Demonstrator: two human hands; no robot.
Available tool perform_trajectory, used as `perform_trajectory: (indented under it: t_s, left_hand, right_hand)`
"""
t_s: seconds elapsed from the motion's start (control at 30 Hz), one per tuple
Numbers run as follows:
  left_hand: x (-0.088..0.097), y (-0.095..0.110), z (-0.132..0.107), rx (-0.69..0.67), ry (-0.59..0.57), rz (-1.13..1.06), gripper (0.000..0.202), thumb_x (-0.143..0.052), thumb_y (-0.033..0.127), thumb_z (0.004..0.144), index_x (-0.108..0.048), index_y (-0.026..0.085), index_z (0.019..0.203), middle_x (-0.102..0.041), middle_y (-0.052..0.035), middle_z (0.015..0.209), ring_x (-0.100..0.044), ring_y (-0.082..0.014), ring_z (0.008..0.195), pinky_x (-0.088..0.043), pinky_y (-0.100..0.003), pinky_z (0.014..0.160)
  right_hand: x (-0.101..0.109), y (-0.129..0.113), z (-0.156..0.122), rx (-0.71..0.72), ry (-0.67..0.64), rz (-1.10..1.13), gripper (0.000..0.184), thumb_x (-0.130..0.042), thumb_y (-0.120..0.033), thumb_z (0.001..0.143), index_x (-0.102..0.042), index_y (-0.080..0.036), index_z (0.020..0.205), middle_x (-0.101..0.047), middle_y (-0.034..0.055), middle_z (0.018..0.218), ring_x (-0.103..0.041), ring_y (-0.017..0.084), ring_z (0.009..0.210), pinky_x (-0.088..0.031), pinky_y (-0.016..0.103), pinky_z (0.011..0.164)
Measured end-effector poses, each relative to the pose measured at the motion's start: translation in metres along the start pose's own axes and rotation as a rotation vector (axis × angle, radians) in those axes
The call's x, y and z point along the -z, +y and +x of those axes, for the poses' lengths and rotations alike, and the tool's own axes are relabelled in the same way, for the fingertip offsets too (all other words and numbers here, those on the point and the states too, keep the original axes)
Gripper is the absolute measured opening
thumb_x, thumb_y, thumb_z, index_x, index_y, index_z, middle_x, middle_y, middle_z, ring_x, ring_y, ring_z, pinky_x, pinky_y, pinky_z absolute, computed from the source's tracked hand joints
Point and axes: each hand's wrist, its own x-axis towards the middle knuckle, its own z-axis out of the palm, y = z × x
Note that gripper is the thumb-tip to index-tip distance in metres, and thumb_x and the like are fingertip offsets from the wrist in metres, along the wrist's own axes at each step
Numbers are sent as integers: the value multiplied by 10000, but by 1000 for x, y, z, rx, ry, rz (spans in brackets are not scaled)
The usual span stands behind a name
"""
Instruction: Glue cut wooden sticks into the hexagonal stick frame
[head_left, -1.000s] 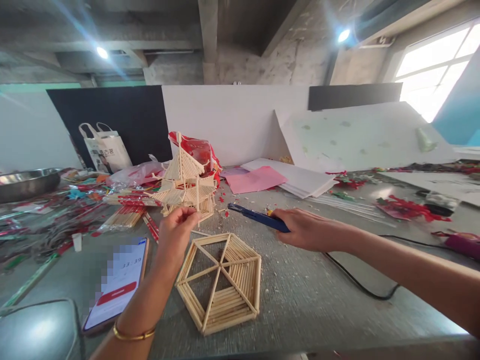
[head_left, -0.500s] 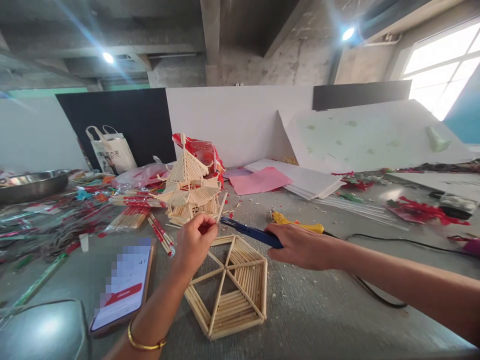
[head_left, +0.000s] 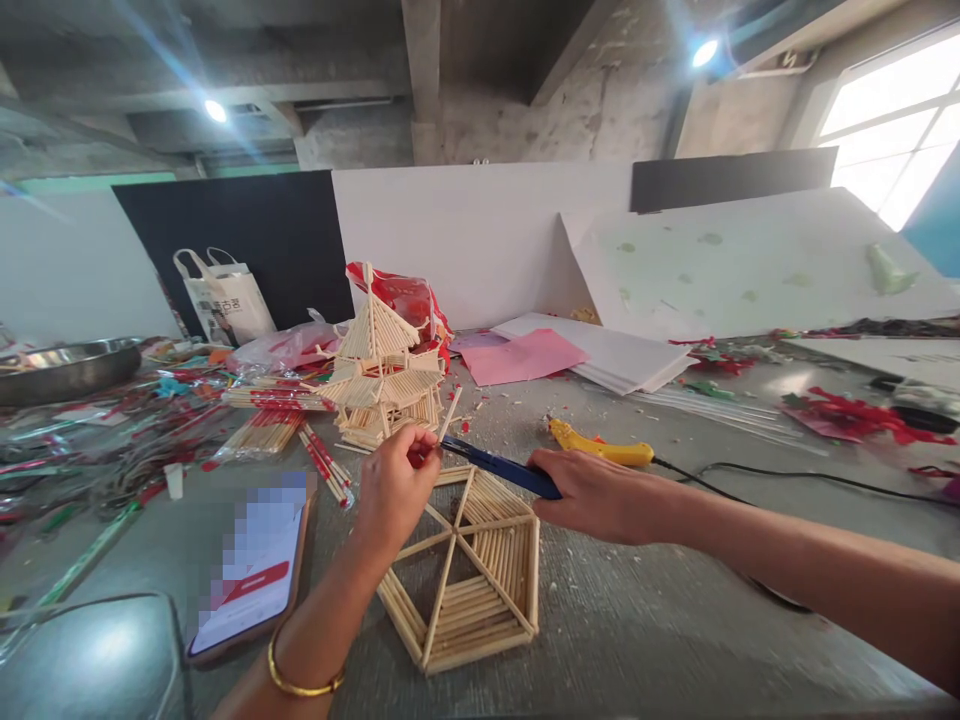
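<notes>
Pinched between the thumb and fingers of my left hand (head_left: 401, 480) is a thin wooden stick (head_left: 451, 412), tilted up to the right. My right hand (head_left: 581, 492) is closed around a slim blue-handled tool (head_left: 514, 472) that looks like pliers. Its dark tip meets the stick just beside my left fingertips. Below both hands, a hexagonal stick frame (head_left: 534, 575) lies flat, with spokes crossing at its middle. Sticks fill several of its sections, while others are open. A stick-built pagoda model (head_left: 379, 375) stands behind my left hand.
A phone (head_left: 259, 570) lies left of the frame. A yellow glue gun (head_left: 600, 445) with a black cable rests on the right. Bundled sticks (head_left: 266, 430), a metal bowl (head_left: 67, 370), pink paper (head_left: 525, 357) and white boards (head_left: 622, 360) lie farther back.
Both hands keep their holds, and the tool tip stays at the stick. The view has shifted slightly; the hexagonal frame and the phone appear a little farther right.
</notes>
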Motion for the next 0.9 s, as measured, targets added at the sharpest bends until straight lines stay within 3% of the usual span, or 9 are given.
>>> perform_trajectory:
  t_s: [0.9]
  left_hand:
    - [-4,4,-1,42,10,179,184,-555,165,727,-522,211,903,-673,0,754,-647,-184,755,-433,-278,673]
  right_hand:
    - [-4,-6,7,8,-2,-27,145,-443,-281,747,-507,-167,810,-604,86,826,-569,205,763,-366,281,635]
